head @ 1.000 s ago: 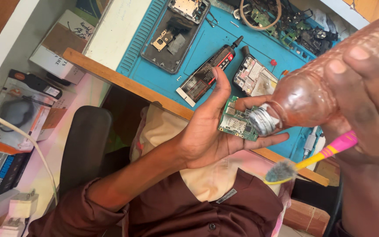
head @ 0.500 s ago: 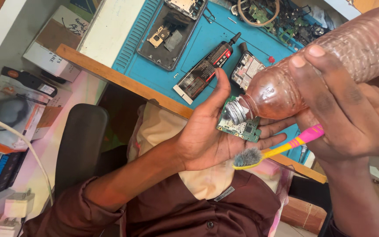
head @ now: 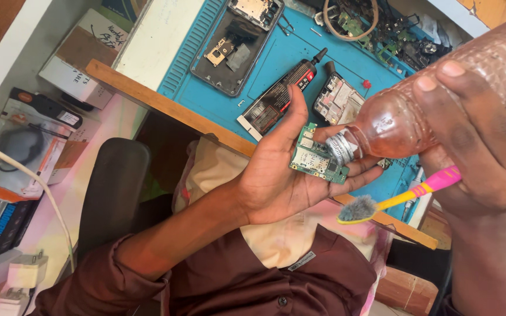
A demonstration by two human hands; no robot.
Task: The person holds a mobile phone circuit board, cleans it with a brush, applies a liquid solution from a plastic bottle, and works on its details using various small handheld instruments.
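My left hand [head: 276,175] lies palm up and cradles a small green circuit board [head: 318,157] on its fingers. My right hand [head: 481,140] grips a clear plastic bottle [head: 440,99] with reddish residue, tilted so its threaded mouth [head: 344,147] touches the board. The same hand also pinches a pink and yellow toothbrush [head: 408,196], whose grey bristles [head: 355,209] hang just below my left fingers.
A blue work mat [head: 276,58] on the wooden-edged bench carries an opened phone shell [head: 229,47], a black glue tube [head: 279,96], another phone part [head: 338,98] and loose parts at the back. Boxes [head: 77,58] and packaged goods [head: 24,140] lie left; a white charger [head: 21,275] sits low left.
The bottle has tipped lower and its mouth stays on the board. My left hand holds the board in place. The toothbrush has shifted slightly right with my right hand.
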